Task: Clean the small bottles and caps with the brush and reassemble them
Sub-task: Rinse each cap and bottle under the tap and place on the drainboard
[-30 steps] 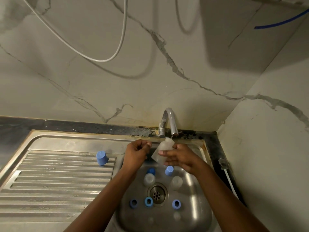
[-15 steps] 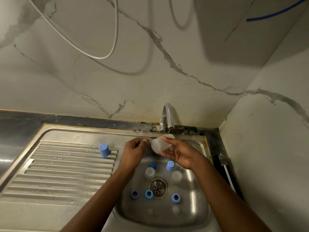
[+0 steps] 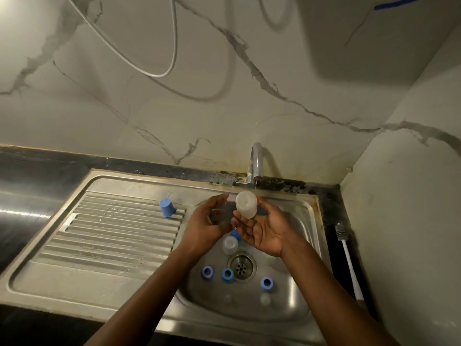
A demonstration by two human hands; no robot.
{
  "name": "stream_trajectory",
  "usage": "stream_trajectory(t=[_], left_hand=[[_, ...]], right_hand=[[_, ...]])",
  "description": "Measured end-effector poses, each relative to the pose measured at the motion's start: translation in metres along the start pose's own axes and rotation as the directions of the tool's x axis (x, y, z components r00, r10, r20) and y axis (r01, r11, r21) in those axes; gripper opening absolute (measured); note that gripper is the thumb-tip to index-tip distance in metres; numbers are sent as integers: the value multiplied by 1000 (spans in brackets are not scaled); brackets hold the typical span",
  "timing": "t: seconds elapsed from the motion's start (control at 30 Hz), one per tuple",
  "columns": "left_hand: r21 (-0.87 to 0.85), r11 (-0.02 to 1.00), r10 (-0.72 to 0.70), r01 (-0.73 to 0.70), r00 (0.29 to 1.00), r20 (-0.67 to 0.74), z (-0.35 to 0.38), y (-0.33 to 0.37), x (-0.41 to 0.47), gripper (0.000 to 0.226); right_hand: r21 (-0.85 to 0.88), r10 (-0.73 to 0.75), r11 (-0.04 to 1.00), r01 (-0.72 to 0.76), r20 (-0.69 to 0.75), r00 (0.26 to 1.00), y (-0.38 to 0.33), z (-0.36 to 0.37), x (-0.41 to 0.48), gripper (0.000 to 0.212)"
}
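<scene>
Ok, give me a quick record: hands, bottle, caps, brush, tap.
left hand: loosely curled, nothing seen in it
right hand: holds bottle below tap
water: thin trickle
basin caps: three open side up near drain
board cap: on draining board
brush: lying right of sink

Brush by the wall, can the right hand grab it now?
Probably not yet: the right hand holds a bottle. The brush lies uncovered on the counter right of the sink, so it looks reachable once the bottle is set down.
</scene>
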State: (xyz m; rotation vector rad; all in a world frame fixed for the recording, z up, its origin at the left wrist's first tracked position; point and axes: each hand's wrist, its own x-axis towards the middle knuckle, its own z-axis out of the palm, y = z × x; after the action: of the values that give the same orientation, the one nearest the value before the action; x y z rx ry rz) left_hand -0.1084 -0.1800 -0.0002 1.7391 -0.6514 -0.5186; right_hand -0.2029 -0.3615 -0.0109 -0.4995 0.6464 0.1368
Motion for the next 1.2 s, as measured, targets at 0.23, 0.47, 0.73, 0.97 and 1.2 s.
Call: stream_trajectory(t=[0.23, 0.47, 0.73, 0.97, 1.2], left_hand=[[187, 980, 70, -63, 997, -32, 3, -13, -13, 77], [141, 987, 92, -76, 990, -107, -26, -21, -24, 57], [52, 997, -47, 63, 966, -256, -99, -58, -24, 45], [25, 980, -180, 196, 937, -301, -155, -95, -19, 49], [9, 972, -223, 234, 935, -275, -162, -121, -7, 48]], right_hand=[[-94, 43, 995, -41, 13, 999, 29, 8, 5, 78], [-229, 107, 969, -92, 54, 993, 51, 35, 13, 74], [-442, 86, 892, -99, -49, 995, 72, 68, 31, 60], [-418, 51, 902, -106, -140, 989, 88, 66, 44, 53], [-390, 17, 916, -94, -195, 981, 96, 55, 46, 53]])
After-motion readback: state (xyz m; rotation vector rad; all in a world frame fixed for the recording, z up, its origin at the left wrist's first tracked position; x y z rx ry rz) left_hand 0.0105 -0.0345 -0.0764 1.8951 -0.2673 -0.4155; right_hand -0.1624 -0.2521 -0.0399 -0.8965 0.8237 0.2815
